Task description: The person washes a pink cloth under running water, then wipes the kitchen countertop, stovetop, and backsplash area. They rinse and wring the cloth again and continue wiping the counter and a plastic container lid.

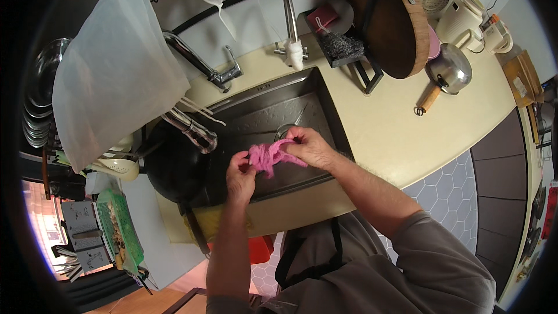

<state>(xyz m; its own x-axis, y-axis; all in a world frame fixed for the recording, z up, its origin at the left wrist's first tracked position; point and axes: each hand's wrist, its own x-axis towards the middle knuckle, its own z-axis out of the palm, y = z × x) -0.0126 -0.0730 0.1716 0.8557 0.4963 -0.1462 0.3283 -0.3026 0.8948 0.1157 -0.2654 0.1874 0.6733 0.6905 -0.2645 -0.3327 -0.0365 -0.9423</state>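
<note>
A bunched pink cloth [267, 157] is stretched between my two hands over the sink [266, 117]. With its fingertips my left hand [240, 179] grips the cloth's left end. My right hand [311, 148] pinches the other end, beside the drain. Folds and loose ends of the cloth hang down between them. To the left, a black wok [174, 170] rests in the sink under the chrome pull-out spray head [202, 137]. The wok's handle [195, 231] juts over the front edge past a yellow cloth [213, 220].
A whitish plastic bag [117, 65] hangs at the upper left, partly hiding the faucet [196, 61]. A rack [335, 59] with a steel-wire scrubber [342, 46] stands behind the sink's right corner. Farther right are a round wooden board [388, 22] and a steel saucepan [449, 69].
</note>
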